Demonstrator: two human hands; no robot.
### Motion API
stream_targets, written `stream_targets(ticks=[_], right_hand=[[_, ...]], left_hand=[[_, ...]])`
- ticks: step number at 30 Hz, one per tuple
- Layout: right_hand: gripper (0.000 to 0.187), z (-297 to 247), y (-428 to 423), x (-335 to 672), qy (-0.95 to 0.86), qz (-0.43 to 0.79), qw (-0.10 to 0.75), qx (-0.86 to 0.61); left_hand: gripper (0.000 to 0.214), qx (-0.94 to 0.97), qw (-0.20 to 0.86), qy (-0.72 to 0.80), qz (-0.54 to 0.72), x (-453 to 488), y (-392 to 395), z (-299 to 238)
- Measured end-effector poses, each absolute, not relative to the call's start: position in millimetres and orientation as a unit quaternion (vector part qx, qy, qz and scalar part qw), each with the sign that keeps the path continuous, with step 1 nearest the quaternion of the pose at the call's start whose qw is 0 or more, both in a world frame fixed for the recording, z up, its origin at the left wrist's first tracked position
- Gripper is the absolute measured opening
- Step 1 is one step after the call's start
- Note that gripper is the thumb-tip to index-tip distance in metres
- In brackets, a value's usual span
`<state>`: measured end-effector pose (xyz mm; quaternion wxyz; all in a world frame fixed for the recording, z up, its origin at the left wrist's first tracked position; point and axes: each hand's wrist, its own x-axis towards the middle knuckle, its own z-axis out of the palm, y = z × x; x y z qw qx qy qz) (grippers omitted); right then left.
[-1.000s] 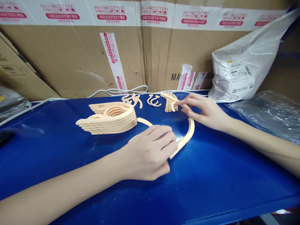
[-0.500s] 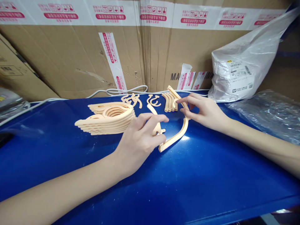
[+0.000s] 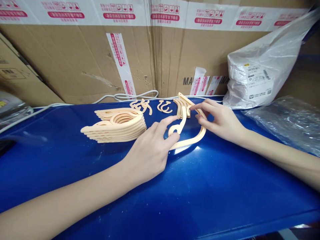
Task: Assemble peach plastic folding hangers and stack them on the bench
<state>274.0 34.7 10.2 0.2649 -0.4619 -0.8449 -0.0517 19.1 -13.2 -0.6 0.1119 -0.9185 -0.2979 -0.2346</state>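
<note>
Cream plastic folding hanger parts lie on the blue tabletop. My left hand (image 3: 152, 150) is closed on a curved hanger arm (image 3: 183, 123) with a rounded end, thumb and index finger at that end. Beyond it, my right hand (image 3: 220, 120) pinches a longer bent hanger frame (image 3: 197, 138), whose near end passes behind my left thumb. A small hook tip shows by my right fingertips; I cannot tell whether it is held. Left of my left hand sits a neat stack of folded hangers (image 3: 115, 128).
Loose hanger hooks (image 3: 165, 106) and several short curved strips (image 3: 180, 108) lie behind my hands. A white cable (image 3: 117, 96) runs along the cardboard boxes (image 3: 82, 60). At right are a white plastic parcel (image 3: 252, 76) and clear plastic wrap (image 3: 287, 116).
The curved arm in my left hand has swung to the right, its tip now near the strips. The frame's near end has moved up, and its bend has shifted slightly right.
</note>
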Motion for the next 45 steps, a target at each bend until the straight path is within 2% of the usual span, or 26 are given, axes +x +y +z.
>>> stream_targets(ticks=[5, 10, 26, 31, 35, 45], right_hand=[[0.028, 11, 35, 275, -0.842, -0.049, 0.288, -0.454], [0.025, 11, 34, 275, -0.838, -0.047, 0.303, -0.451], [0.027, 17, 33, 278, -0.931, -0.043, 0.221, -0.287], [0.025, 16, 35, 279, -0.917, 0.036, 0.253, -0.306], [0.023, 18, 37, 280, -0.899, 0.049, 0.276, -0.336], [0.021, 20, 36, 279, -0.856, 0.077, 0.339, -0.383]], left_hand=[[0.026, -0.915, 0.080, -0.301, -0.257, 20, -15, 2], [0.028, -0.926, 0.106, -0.251, -0.259, 22, -12, 3], [0.030, -0.934, 0.074, -0.246, -0.249, 21, -11, -4], [0.021, -0.928, 0.066, -0.288, -0.227, 20, -9, -2], [0.022, -0.924, 0.096, -0.281, -0.239, 20, -8, -4], [0.023, -0.919, 0.081, -0.282, -0.262, 20, -9, -8]])
